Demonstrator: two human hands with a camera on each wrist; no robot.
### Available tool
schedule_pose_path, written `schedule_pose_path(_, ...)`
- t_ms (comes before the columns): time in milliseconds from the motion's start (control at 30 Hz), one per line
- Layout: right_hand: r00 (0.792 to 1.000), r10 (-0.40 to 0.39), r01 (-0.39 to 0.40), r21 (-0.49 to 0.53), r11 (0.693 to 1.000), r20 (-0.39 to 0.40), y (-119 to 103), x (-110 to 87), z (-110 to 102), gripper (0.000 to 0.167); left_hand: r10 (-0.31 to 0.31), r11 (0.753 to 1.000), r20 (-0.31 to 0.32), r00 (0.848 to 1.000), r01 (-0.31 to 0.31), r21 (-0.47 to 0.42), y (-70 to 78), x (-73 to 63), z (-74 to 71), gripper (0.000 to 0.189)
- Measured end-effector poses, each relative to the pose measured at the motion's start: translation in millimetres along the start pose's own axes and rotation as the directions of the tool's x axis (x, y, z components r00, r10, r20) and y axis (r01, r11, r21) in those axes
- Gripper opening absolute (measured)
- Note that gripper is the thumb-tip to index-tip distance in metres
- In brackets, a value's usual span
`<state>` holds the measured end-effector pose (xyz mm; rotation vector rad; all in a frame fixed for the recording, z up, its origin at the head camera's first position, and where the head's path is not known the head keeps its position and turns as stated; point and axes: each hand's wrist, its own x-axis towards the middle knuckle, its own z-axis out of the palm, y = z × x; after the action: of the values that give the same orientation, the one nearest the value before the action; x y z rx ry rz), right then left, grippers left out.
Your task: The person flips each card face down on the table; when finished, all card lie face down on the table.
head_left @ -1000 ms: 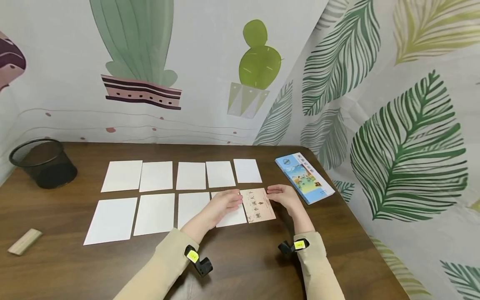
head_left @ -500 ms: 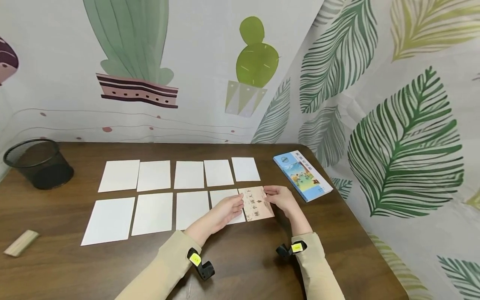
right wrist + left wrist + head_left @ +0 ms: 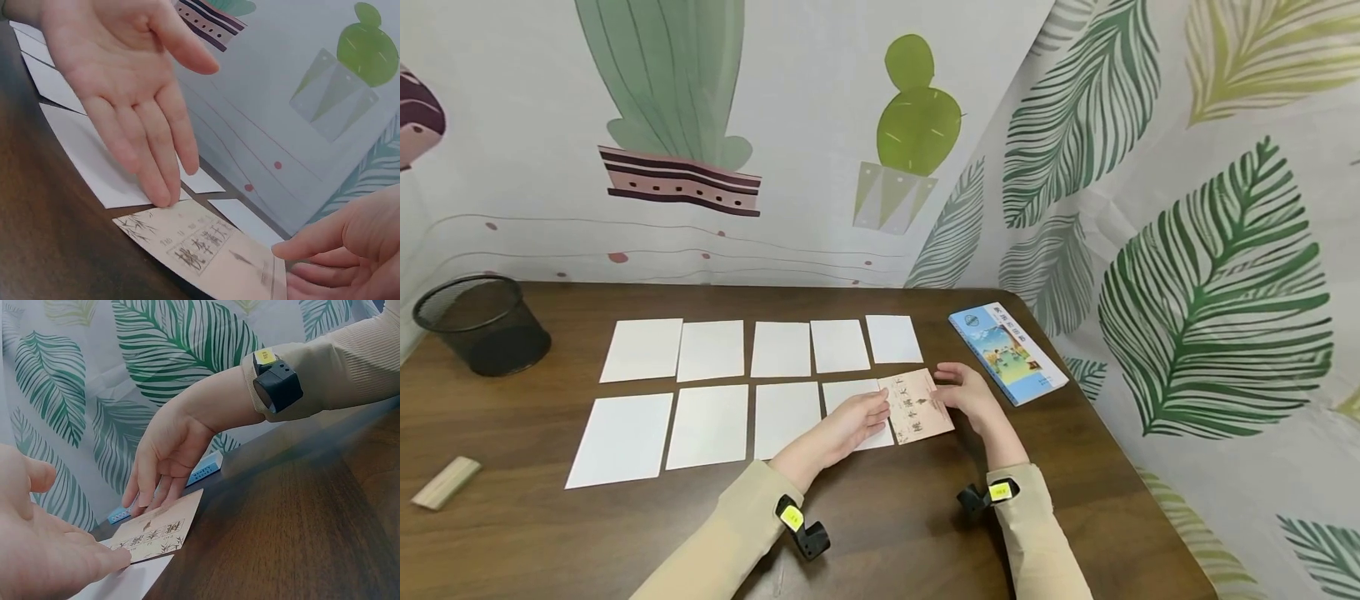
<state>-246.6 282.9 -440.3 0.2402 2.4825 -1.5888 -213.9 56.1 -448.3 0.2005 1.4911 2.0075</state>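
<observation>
A pale pink card (image 3: 916, 407) with dark Chinese characters and plant drawings is at the right end of the front row. At its left edge my left hand (image 3: 850, 425) holds its fingers straight, the tips touching the card's edge beside a partly covered white card (image 3: 880, 437). My right hand (image 3: 967, 395) pinches the card's right edge. In the right wrist view the thumb (image 3: 289, 249) lies over that edge, with the fingers (image 3: 312, 275) curled behind it. The left wrist view shows the fingertips partly hidden by the card.
Several blank white cards (image 3: 709, 427) lie in two rows on the brown table (image 3: 700, 533). A blue book (image 3: 1007, 354) lies to the right. At the left are a black mesh pen holder (image 3: 482, 325) and a small wooden block (image 3: 447, 483). A patterned cloth hangs behind.
My left fingers have moved slightly right and down along the pink card's left edge. The right thumb has come over its right edge. The card has turned slightly counterclockwise.
</observation>
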Motion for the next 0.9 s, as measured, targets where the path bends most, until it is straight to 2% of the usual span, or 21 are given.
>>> schedule_pose_path(100, 1.000, 0.009, -0.009, 0.044, 0.999, 0.021, 0.0, 2.5, -3.1, 0.065, 0.000, 1.000, -0.003, 1.000, 0.000, 0.003, -0.3, 0.3, -0.1, 0.063)
schedule_pose_path(233, 0.996, 0.022, -0.030, 0.090, 0.995, 0.092, 1.6, 5.3, -5.0, 0.061, 0.004, 1.000, -0.001, 1.000, -0.003, 0.007, -0.5, 0.3, -0.7, 0.064)
schedule_pose_path(433, 0.979, 0.037, -0.068, 0.153, 0.986, 0.201, 6.4, 5.8, -0.8, 0.056, -0.002, 1.000, -0.011, 1.000, 0.002, -0.006, -0.8, 0.0, -0.5, 0.063)
schedule_pose_path(567, 0.967, 0.039, -0.081, 0.159, 0.984, 0.252, 7.3, 5.1, 0.6, 0.051, 0.005, 1.000, -0.004, 1.000, -0.005, -0.004, -1.4, 0.3, 0.1, 0.063)
schedule_pose_path(800, 0.967, 0.009, -0.049, 0.152, 0.987, 0.254, -0.6, 3.0, 2.2, 0.047, 0.011, 1.000, -0.019, 1.000, -0.012, -0.007, -0.7, 1.4, -1.6, 0.058)
schedule_pose_path(900, 0.977, -0.006, -0.026, 0.151, 0.988, 0.212, -7.1, 2.2, 4.2, 0.046, 0.061, 0.998, -0.059, 0.996, -0.060, 0.010, 2.8, 0.5, -3.2, 0.054)
